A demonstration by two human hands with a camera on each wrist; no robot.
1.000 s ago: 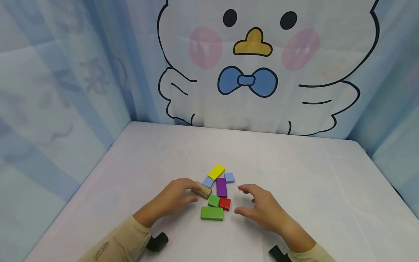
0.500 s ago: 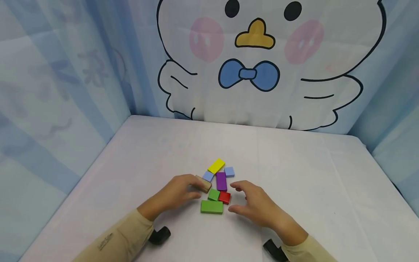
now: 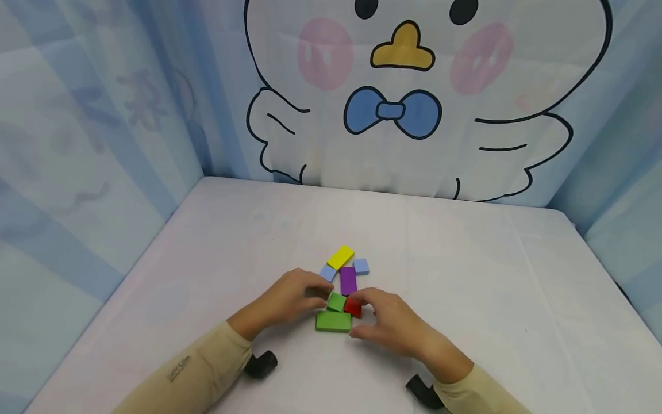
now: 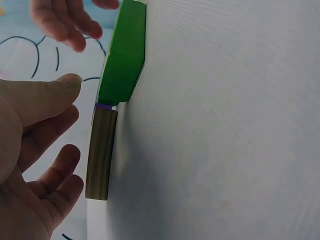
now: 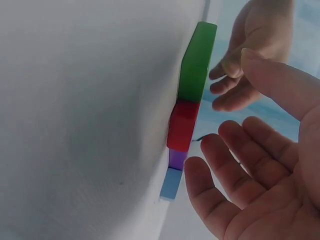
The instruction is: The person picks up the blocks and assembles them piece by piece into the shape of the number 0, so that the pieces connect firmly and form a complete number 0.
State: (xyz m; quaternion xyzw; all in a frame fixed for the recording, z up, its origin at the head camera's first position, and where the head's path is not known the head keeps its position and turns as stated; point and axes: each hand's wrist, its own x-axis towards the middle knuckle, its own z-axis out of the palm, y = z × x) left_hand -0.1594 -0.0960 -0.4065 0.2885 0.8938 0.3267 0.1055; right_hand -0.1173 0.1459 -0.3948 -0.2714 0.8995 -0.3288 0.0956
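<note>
My left hand (image 3: 297,296) hovers over the wooden block (image 4: 101,155), hiding it in the head view; fingers and thumb are apart, holding nothing. To the right, my right hand (image 3: 395,322) reaches over the red block (image 3: 354,309), its loosely bent fingers empty. Between the hands lie a small green block (image 3: 336,302) and a longer green block (image 3: 333,322). Farther back are a purple block (image 3: 348,280), a yellow block (image 3: 340,257) and two light blue blocks, one on the left (image 3: 327,273) and one on the right (image 3: 361,267). All lie flat in a loose cluster.
A white cloth-covered table (image 3: 465,270) spreads around the blocks. Behind it hangs a curtain (image 3: 393,155) printed with a cartoon bird, and patterned blue curtains flank both sides. Black wrist mounts stick out below the left sleeve (image 3: 201,368) and the right sleeve (image 3: 481,394).
My left hand has slid right, covering the wooden block in the head view. Moving left, my right hand now overlaps the red block. The blocks keep their layout; the head view has tilted down slightly.
</note>
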